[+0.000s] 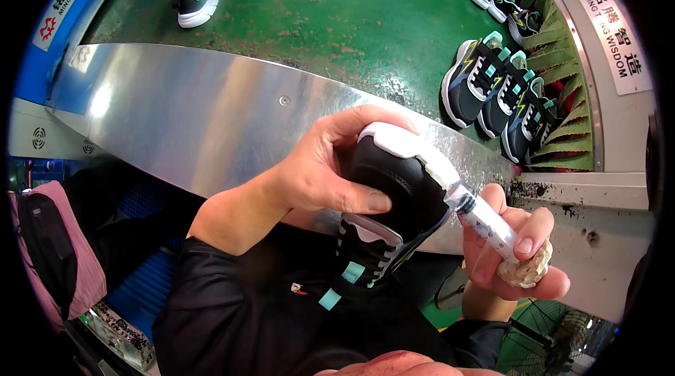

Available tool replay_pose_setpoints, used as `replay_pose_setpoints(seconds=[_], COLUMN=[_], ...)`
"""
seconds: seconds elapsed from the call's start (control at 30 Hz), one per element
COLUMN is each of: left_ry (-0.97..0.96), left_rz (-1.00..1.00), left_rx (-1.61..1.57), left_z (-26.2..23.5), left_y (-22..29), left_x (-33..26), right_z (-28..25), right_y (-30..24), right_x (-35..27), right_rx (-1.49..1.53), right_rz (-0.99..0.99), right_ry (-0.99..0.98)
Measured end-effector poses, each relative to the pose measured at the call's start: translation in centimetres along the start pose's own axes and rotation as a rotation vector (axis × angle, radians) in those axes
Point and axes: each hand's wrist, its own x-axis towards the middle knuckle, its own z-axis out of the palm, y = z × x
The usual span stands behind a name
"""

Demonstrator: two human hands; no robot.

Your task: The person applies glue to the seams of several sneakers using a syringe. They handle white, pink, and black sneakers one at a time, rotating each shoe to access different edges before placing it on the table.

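Left hand (316, 172) fingers clasp a black, white-soled shoe (394, 200); right hand (510, 249) fingers pinch a clear syringe (481, 220).

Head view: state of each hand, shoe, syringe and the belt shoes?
left hand: gripping black shoe
black shoe: held, sole edge toward the syringe
right hand: holding syringe and crumpled wad
syringe: tip at the sole edge
shoes on green belt: lying in a row

place: shoe factory line | evidence: green conveyor belt (337, 17) carrying rows of finished sneakers (503, 91), steel guard rail (211, 116)
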Motion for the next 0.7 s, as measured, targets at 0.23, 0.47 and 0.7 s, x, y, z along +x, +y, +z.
replay_pose_setpoints(seconds=[0.23, 0.47, 0.7], left_ry=[0.068, -0.012, 0.112], left_rz=[-0.015, 0.078, 0.032], left_rx=[0.009, -0.083, -0.075], left_z=[-0.1, -1.4, -2.2], left_y=[0.2, -0.5, -0.8], left_x=[0.1, 0.5, 0.5], right_z=[-0.3, -1.7, -2.8], right_y=[-0.3, 0.4, 2.3], right_x=[-0.5, -2.6, -4.6], right_rx=[-0.04, -0.022, 0.03], right_rz=[0.018, 0.037, 0.013], right_ry=[0.038, 0.064, 0.08])
